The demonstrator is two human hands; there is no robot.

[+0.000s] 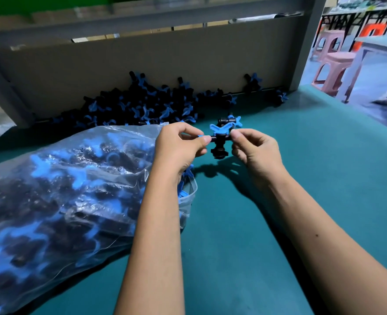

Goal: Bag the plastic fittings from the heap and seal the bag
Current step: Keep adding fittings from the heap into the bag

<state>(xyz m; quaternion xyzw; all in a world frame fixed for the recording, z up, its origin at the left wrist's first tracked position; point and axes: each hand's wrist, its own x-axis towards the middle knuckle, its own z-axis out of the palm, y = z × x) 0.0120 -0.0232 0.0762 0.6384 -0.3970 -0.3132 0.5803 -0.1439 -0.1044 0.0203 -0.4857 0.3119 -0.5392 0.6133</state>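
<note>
Head view, frame centre: left hand (pixel 181 144) and right hand (pixel 254 147) pinch one fitting (pixel 219 142), fingers clamped on its ends, likely checking it before bagging in the bag (pixel 63 189).

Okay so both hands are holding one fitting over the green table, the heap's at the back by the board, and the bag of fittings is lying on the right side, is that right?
Not quite: the head view shows the bag on the left side, under the left forearm. The rest holds: both hands, left and right, pinch one fitting over the green table, and the heap lies at the back by the board.
</note>
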